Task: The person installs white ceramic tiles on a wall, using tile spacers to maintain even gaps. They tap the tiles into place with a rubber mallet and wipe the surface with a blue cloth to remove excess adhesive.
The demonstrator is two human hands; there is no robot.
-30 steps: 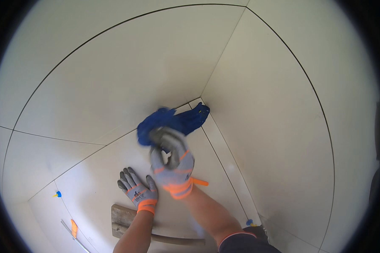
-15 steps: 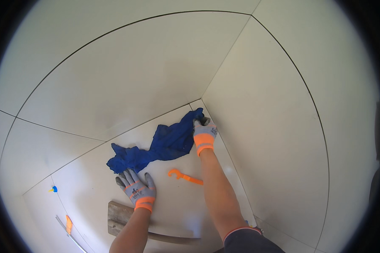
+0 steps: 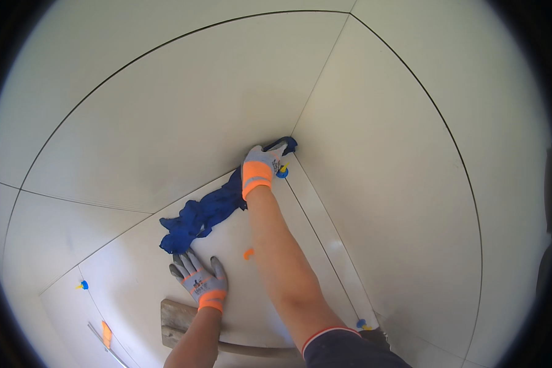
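Lying nearest, a brown board (image 3: 176,314) is passing beneath the left forearm, while a dark sleeve (image 3: 349,351) is covering the upper right arm. The left hand (image 3: 203,283) is resting on the tiled floor (image 3: 144,267), its gloved fingers spreading wide and holding nothing, their tips just about meeting the near end of a blue cloth (image 3: 196,214). Beside the right forearm, a small orange piece (image 3: 248,253) is showing. The cloth is lying crumpled on the floor, slanting toward the back wall, its far end sitting in the corner. Over that far part the right hand (image 3: 261,164) is bending its fingers; whether they are gripping or only pressing, I cannot tell. Close by, a blue-and-yellow clip (image 3: 282,172) is sitting at a floor seam. Judging progress, the cloth is already covering the corner, but the surface is giving no sure sign of what is finished or left. Beyond, the back wall (image 3: 227,92) and right wall (image 3: 405,184) are rising
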